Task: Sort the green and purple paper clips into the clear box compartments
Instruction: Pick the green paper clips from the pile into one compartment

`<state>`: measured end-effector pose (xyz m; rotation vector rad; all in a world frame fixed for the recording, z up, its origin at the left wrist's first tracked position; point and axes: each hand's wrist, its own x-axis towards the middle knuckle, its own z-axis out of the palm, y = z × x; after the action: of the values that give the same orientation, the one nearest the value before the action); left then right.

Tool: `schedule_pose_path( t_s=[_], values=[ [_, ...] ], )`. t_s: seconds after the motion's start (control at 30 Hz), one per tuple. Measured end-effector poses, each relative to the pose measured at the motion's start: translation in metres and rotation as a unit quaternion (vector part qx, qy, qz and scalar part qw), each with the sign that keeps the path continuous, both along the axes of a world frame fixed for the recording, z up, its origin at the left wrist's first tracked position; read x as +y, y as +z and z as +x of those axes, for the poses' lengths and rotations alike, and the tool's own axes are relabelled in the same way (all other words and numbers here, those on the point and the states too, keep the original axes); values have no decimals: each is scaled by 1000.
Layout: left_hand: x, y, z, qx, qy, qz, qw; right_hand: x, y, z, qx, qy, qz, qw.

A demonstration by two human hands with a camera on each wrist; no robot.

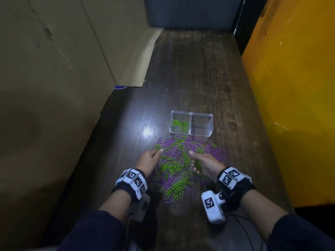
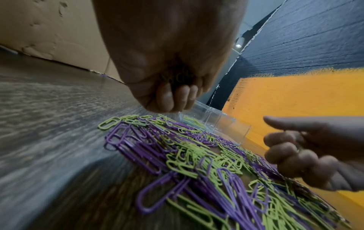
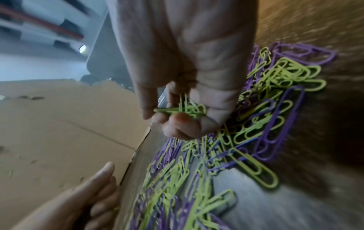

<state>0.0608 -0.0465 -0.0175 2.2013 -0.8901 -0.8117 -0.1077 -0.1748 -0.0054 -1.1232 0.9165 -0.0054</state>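
Note:
A mixed pile of green and purple paper clips lies on the dark wooden table, just in front of the clear two-compartment box. The box's left compartment holds green clips; its right compartment looks bare. My left hand is at the pile's left edge. In the left wrist view its fingers are curled over a few green clips in the palm. My right hand hovers over the pile's right side and pinches a bunch of green clips.
A large cardboard sheet leans along the left, with a flap lying on the table. A yellow wall runs close along the right edge. Bare table stretches beyond the box to a dark back panel.

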Motion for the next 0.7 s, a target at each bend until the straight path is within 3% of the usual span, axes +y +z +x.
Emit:
schedule_pose_path(
  t_s=[0.27, 0.4, 0.5, 0.53, 0.63, 0.7],
  values=[
    [11, -11, -7, 66, -4, -35, 997, 20, -5, -10, 110, 112, -121, 980],
    [12, -22, -11, 140, -6, -26, 990, 32, -12, -14, 153, 262, -387, 871],
    [11, -24, -18, 155, -22, -13, 988, 43, -15, -18, 184, 335, -493, 781],
    [12, -25, -20, 160, -26, -13, 987, 42, -16, -19, 187, 333, -501, 776],
    [14, -22, -27, 167, -34, -3, 985, 26, -17, -21, 184, 288, -487, 804],
    [15, -17, -33, 111, -67, 20, 991, 18, -15, -21, 167, 284, -480, 813]
  ],
)
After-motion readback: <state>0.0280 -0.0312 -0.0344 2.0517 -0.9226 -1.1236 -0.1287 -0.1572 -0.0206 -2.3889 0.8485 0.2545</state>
